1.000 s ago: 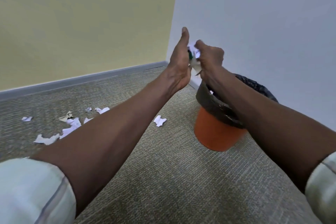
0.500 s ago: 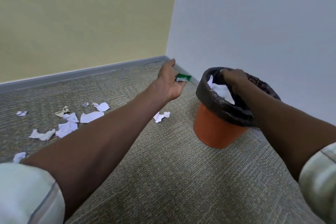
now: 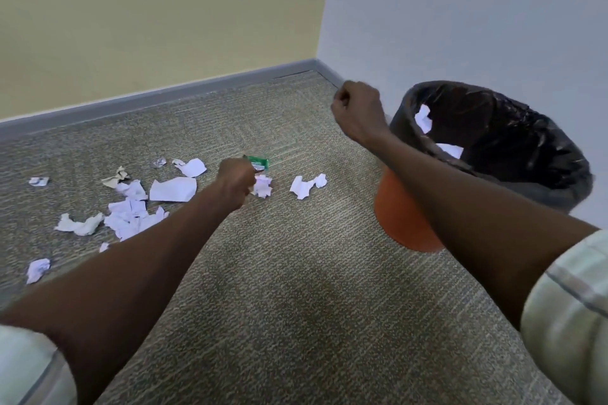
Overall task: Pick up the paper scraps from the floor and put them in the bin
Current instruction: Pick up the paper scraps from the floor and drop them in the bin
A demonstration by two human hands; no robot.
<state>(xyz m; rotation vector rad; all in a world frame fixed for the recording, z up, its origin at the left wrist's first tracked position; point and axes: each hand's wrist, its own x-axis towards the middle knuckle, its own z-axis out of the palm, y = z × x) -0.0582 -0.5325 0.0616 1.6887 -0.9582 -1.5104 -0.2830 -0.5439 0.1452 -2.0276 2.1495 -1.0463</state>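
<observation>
Scraps (image 3: 172,190) strewn over carpet (image 3: 296,273), mostly left of centre; one more (image 3: 307,185) nearer orange bin (image 3: 408,223). Left hand (image 3: 237,181) low over floor, fingers curled round green wrapper (image 3: 259,163) and crumpled paper (image 3: 263,186). Right hand (image 3: 357,108) raised beside bin's black liner (image 3: 526,148), fist closed, apparently holding nothing. White paper (image 3: 423,118) inside liner.

Open carpet (image 3: 296,289) near and centre. Paper scraps (image 3: 131,210) litter far left. Lined bin (image 3: 411,223) blocks right, tight against the white wall (image 3: 477,10).
</observation>
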